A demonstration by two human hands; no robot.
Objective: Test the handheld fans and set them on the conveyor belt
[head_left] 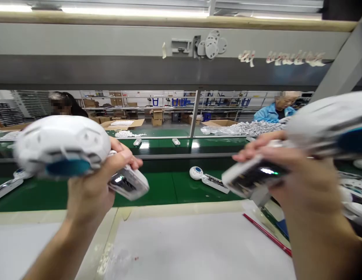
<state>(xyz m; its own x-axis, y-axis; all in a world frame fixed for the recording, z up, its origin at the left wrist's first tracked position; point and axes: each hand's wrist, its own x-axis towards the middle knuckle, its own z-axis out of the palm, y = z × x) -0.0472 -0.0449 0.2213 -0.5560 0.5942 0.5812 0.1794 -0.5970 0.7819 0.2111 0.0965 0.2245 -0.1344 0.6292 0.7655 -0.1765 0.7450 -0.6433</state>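
Observation:
My left hand (91, 184) is closed around the handle of a white round-headed device (62, 134) with a teal-blue oval on its head. The handle's clear-covered end juts out to the right of my fingers, with a small green light inside. On the other side, my right hand (303, 175) grips a second white round-headed device (317, 116), blurred by motion. Its handle end points left and shows a dark inside with a green light. Both are held up in the air, above the near edge of the green conveyor belt (157, 184).
Another such device (211, 181) lies on the belt, and one more (11, 184) at the left. A red stick (268, 235) rests on the white worktop (181, 245). More white parts (355, 190) sit at the right. Across the belt, a person in a blue jacket (264, 112) sits near piled white pieces (250, 127).

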